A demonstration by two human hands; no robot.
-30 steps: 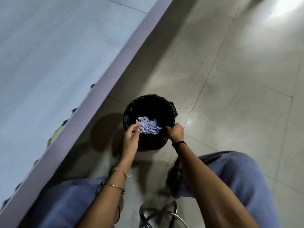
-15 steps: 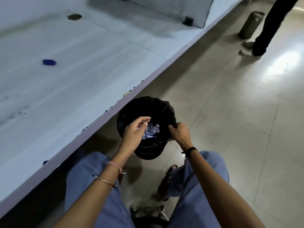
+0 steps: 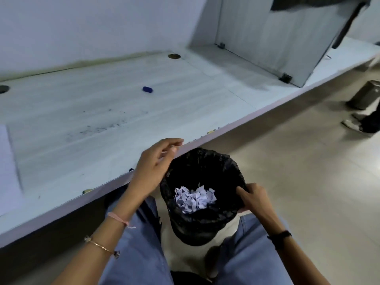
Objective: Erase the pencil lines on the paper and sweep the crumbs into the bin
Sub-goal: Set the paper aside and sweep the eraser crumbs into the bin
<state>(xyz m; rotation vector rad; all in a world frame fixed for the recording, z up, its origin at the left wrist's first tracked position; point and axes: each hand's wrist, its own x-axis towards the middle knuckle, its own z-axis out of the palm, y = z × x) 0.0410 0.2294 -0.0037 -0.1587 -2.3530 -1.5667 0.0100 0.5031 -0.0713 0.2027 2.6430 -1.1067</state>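
Note:
The black bin (image 3: pixel 207 167), lined with a black bag, is held beside the table's front edge, above my lap. Torn pale paper scraps (image 3: pixel 194 199) lie at its bottom. My right hand (image 3: pixel 254 197) grips the bin's near right rim. At the left rim is my left hand (image 3: pixel 156 164), its fingers loosely bent over the table edge and holding nothing I can see. Dark eraser crumbs (image 3: pixel 102 126) are scattered on the white table (image 3: pixel 61 153). A blue eraser (image 3: pixel 147 89) lies farther back. A corner of the paper (image 3: pixel 8 161) shows at the far left.
A glass divider (image 3: pixel 267 38) stands on the table at the right. Two round cable holes (image 3: pixel 174 56) (image 3: pixel 3 88) sit along the back. On the tiled floor at the right are a metal bin (image 3: pixel 368 95) and another person's shoes (image 3: pixel 357 124).
The view has risen from the floor to the tabletop. The bin has come up beside the table edge. My left hand has left the bin's inside and moved toward the table edge.

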